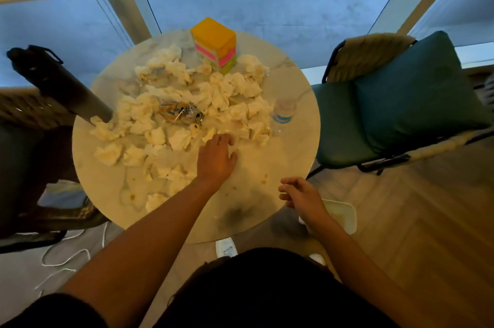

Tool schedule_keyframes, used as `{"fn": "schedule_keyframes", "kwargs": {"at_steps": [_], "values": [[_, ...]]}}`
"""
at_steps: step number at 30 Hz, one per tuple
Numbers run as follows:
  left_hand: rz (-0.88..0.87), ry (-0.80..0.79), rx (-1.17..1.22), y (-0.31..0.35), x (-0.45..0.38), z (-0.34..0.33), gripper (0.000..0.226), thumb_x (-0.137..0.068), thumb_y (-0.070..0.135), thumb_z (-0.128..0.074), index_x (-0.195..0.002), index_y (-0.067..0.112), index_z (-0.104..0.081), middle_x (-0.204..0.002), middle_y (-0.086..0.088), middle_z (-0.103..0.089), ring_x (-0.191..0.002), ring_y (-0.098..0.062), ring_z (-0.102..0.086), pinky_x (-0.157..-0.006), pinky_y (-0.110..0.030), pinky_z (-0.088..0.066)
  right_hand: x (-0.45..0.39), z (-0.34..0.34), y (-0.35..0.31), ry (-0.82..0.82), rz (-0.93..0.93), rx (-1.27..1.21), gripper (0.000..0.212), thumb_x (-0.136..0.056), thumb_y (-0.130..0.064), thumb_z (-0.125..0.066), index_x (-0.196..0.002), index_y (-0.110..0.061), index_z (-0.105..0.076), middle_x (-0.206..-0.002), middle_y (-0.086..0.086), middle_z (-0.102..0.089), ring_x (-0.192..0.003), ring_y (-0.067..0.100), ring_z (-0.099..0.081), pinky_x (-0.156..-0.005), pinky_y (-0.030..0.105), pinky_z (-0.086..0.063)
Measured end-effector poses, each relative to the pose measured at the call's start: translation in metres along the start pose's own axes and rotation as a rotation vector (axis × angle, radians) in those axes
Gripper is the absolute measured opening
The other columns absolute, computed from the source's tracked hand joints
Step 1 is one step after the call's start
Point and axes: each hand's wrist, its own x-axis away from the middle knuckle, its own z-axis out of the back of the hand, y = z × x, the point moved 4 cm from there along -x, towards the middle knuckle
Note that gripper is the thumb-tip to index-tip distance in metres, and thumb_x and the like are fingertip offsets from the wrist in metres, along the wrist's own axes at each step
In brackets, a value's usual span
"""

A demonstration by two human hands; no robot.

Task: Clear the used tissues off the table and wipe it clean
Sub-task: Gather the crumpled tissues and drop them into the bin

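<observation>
- Left hand (216,159), centre of frame: reaches out over the round table (294,156), palm down, fingers loosely spread. Fingertips meet the near edge of the tissue pile; whether anything is pinched under them cannot be told.
- Right hand (302,198), lower right of centre: hovers at the table's near right rim, fingers loosely curled, nothing in it.
- Used tissues (187,103): crumpled white wads scattered over most of the tabletop, thickest across the middle and left, a few strays toward the near left rim.
- White bin (344,216), lower right of frame: on the floor just beside the table, partly hidden behind the right hand and wrist. What lies inside is too blurred to read.
- Clear water bottle (283,115), right of centre: stands upright on the table at the right fringe of the tissues. Fill level unclear.
- Stack of coloured sticky notes (216,44), upper centre: sits at the far rim, tissues touching its base.
- Tangle of small coloured items (181,112), mid table: ringed by tissues; too blurred to identify.
- Dark tube-shaped object (58,84), upper left: leans over the table's left edge.
- Open ground: bare marble in the near right part of the tabletop, marked by small orange spots and a dark smudge near the front rim.
- Teal cushioned chair (401,97) stands close on the right; wood floor open below it.
</observation>
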Motion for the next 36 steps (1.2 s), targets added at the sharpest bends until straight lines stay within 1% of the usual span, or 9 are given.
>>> {"fn": "schedule_keyframes", "kwargs": {"at_steps": [3, 7, 12, 19, 23, 26, 28, 31, 36], "values": [[-0.054, 0.013, -0.105, 0.002, -0.011, -0.006, 0.021, -0.089, 0.035, -0.064, -0.108, 0.028, -0.064, -0.124, -0.003, -0.057, -0.113, -0.031, -0.053, -0.091, -0.045, -0.04, 0.013, -0.018, -0.011, 0.024, 0.024, -0.001, 0.012, -0.101, -0.013, -0.058, -0.102, -0.019, -0.068, -0.101, 0.011, -0.072, -0.088, 0.021, -0.067, -0.076, 0.032, -0.05], [-0.016, -0.056, -0.158, 0.009, -0.008, -0.022, 0.035, -0.094, 0.047, -0.057, -0.128, 0.039, -0.063, -0.141, -0.002, -0.048, -0.127, -0.031, -0.042, -0.098, -0.043, -0.033, 0.03, -0.025, -0.021, 0.032, 0.038, 0.023, 0.013, -0.101, -0.013, -0.057, -0.105, -0.017, -0.069, -0.103, 0.013, -0.073, -0.09, 0.023, -0.068, -0.079, 0.035, -0.051], [0.039, -0.078, -0.16, 0.001, -0.004, -0.03, 0.047, -0.094, 0.042, -0.054, -0.138, 0.025, -0.054, -0.147, -0.002, -0.047, -0.131, -0.031, -0.04, -0.102, -0.045, -0.033, 0.03, -0.021, -0.027, 0.064, 0.047, 0.054, 0.013, -0.099, -0.014, -0.06, -0.103, -0.02, -0.071, -0.103, 0.011, -0.073, -0.088, 0.018, -0.069, -0.079, 0.035, -0.052], [0.117, 0.244, 0.661, -0.01, 0.011, 0.02, 0.011, -0.096, 0.015, -0.065, -0.106, 0.02, -0.066, -0.108, 0.003, -0.065, -0.102, -0.011, -0.062, -0.088, -0.031, -0.051, -0.005, -0.047, -0.057, -0.001, 0.035, 0.057, 0.012, -0.1, -0.013, -0.059, -0.108, -0.017, -0.068, -0.112, 0.018, -0.071, -0.085, 0.019, -0.067, -0.075, 0.031, -0.053], [0.477, 0.069, 1.135, -0.009, 0.018, 0.042, 0.013, -0.093, 0.01, -0.071, -0.102, 0.02, -0.066, -0.108, -0.003, -0.071, -0.09, -0.014, -0.072, -0.076, -0.028, -0.059, -0.02, -0.075, -0.082, -0.196, 0.107, 0.063, 0.059, -0.092, -0.024, -0.072, -0.145, -0.031, -0.047, -0.132, -0.002, -0.059, -0.101, 0.017, -0.069, -0.078, 0.032, -0.057], [0.596, -0.066, 1.367, -0.005, 0.018, 0.048, 0.021, -0.09, 0.002, -0.07, -0.107, 0.014, -0.069, -0.111, -0.012, -0.074, -0.099, -0.024, -0.073, -0.083, -0.03, -0.059, -0.026, -0.09, -0.097, -0.367, 0.232, 0.08, 0.092, -0.085, -0.017, -0.082, -0.155, -0.043, -0.029, -0.138, -0.011, -0.049, -0.091, 0.008, -0.071, -0.073, 0.026, -0.057], [0.558, -0.127, 1.326, -0.005, 0.017, 0.05, 0.023, -0.09, 0.002, -0.07, -0.11, 0.014, -0.07, -0.109, -0.007, -0.076, -0.105, -0.026, -0.072, -0.087, -0.031, -0.058, -0.029, -0.093, -0.104, -0.433, 0.305, 0.061, 0.093, -0.082, -0.011, -0.084, -0.154, -0.043, -0.033, -0.138, -0.008, -0.052, -0.092, 0.008, -0.071, -0.079, 0.028, -0.059], [0.456, -0.162, 1.085, -0.005, 0.011, 0.049, 0.021, -0.092, 0.008, -0.07, -0.109, 0.022, -0.072, -0.105, 0.006, -0.076, -0.103, -0.012, -0.071, -0.087, -0.025, -0.055, -0.04, -0.089, -0.107, -0.394, 0.384, 0.172, 0.063, -0.082, -0.013, -0.084, -0.134, -0.037, -0.058, -0.124, -0.008, -0.065, -0.105, 0.009, -0.068, -0.087, 0.027, -0.059], [0.16, -0.068, 0.472, -0.004, -0.025, 0.035, 0.019, -0.094, 0.02, -0.068, -0.109, 0.031, -0.065, -0.115, 0.01, -0.062, -0.096, -0.004, -0.061, -0.077, -0.015, -0.047, -0.065, -0.057, -0.093, -0.28, 0.369, 0.302, 0.019, -0.088, -0.023, -0.078, -0.103, -0.035, -0.075, -0.096, -0.013, -0.075, -0.09, 0.001, -0.069, -0.082, 0.029, -0.059]]}}
